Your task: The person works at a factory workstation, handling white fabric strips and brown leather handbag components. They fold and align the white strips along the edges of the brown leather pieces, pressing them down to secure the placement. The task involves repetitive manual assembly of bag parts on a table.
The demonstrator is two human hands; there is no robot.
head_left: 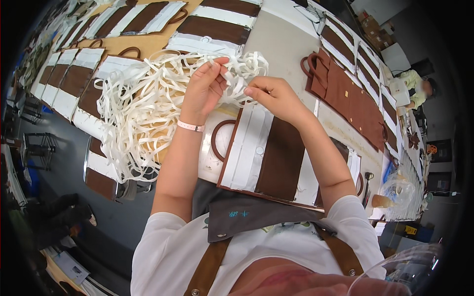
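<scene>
A big tangled heap of white ribbon (140, 116) lies on the table at the left. My left hand (205, 89), with a pale pink band on its wrist, is raised over the heap's right side, thumb and fingers pinched on the ribbon. To its right, my right hand (274, 96) pinches the same ribbon between thumb and index finger. A short loose stretch of ribbon (233, 81) hangs between the two hands. Below them, close to my body, lies a flat brown bag piece (281, 153) with white strips and a round brown handle (217, 143) at its left.
Several similar brown and white bag pieces (212, 29) cover the far and left parts of the table. At the right lies a stack of reddish-brown bag pieces (340, 96) with looped handles. A clear plastic bag (397, 190) sits near the right edge. Another person (414, 86) works farther right.
</scene>
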